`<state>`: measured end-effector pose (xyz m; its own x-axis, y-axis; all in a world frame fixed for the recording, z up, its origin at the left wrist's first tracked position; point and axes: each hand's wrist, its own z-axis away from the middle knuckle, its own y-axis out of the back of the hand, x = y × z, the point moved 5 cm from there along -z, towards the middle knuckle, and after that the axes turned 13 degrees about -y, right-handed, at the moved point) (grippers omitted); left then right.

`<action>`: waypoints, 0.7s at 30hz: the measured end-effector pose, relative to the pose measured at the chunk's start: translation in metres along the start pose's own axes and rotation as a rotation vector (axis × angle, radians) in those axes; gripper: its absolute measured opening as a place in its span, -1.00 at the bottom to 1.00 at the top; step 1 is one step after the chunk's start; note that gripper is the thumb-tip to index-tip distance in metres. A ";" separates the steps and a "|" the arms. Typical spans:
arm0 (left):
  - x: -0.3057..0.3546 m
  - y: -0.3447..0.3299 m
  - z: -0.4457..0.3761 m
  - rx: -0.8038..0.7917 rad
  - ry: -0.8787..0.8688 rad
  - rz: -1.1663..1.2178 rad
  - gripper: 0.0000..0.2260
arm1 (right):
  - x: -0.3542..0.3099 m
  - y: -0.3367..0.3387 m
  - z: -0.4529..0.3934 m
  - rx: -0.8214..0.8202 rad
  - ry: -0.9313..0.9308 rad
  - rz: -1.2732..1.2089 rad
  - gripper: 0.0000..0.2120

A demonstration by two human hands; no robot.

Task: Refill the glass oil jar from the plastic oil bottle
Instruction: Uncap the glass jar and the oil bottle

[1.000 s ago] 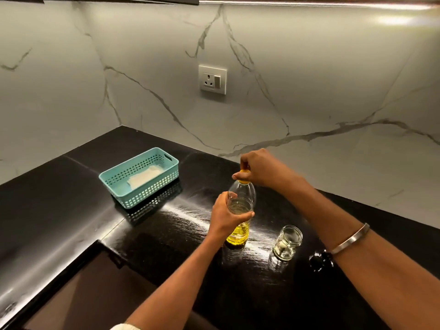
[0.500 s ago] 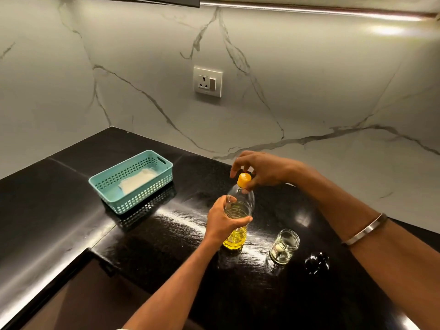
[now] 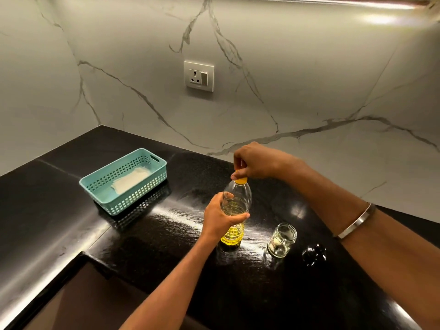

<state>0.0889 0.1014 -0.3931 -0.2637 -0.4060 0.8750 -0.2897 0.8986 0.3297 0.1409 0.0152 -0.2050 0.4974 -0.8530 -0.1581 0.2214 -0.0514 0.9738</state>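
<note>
Left hand [image 3: 217, 216] grips the oil bottle [image 3: 235, 210]; right hand [image 3: 253, 160] pinches its yellow cap [image 3: 240, 179].

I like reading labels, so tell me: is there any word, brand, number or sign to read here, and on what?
None can be read.
Clear plastic oil bottle with yellow cap: no label shows.
Small glass jar: bare glass.
White wall socket: no legible marking.
Teal plastic basket: no print.

Glossy black countertop [image 3: 71, 225] has a teal basket [image 3: 123, 181], oil bottle [image 3: 234, 225], open glass jar [image 3: 282, 240] and its black lid [image 3: 314, 254] sitting on it.
</note>
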 end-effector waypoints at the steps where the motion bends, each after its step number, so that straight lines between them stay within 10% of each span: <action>1: 0.000 0.000 0.000 -0.002 0.001 0.007 -0.44 | 0.000 0.000 0.000 -0.010 0.014 0.006 -0.78; 21: -0.003 -0.002 -0.002 -0.029 -0.003 0.041 -0.43 | 0.005 -0.009 -0.002 -0.027 0.076 -0.014 -0.73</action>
<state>0.0916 0.1012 -0.3957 -0.2775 -0.3690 0.8870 -0.2516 0.9190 0.3035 0.1432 0.0130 -0.2147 0.5561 -0.8104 -0.1847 0.2506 -0.0484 0.9669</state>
